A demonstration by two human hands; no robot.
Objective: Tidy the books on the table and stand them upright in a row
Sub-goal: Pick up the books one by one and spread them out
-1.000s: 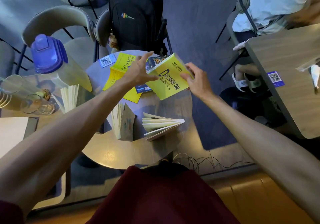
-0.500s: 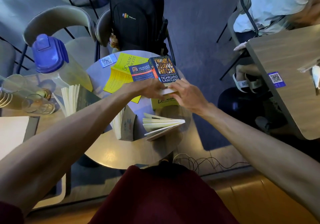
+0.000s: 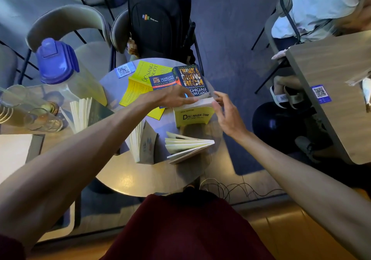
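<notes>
A yellow book titled "Dac Nhan Tam" (image 3: 192,117) stands upright on the round table (image 3: 128,181), right of centre. My left hand (image 3: 176,98) pinches its top page edge. My right hand (image 3: 225,112) hovers at the book's right corner with fingers spread, holding nothing. Behind it, a dark blue "Think & Grow Rich" book (image 3: 190,78) lies open, cover up, overlapping a yellow book (image 3: 143,78) that also lies open and flat. Two more books stand upright with pages fanned: one (image 3: 144,146) at centre and one (image 3: 186,147) to its right.
A bottle with a blue cap (image 3: 56,62) and glasses (image 3: 40,117) stand at the left beside another fanned book (image 3: 80,113). A black backpack (image 3: 160,18) sits on the chair beyond the table. A seated person (image 3: 317,8) and a wooden table (image 3: 331,91) are on the right.
The yellow book came down from the air above the flat books and now stands upright on the table. My right hand has let go of it and opened.
</notes>
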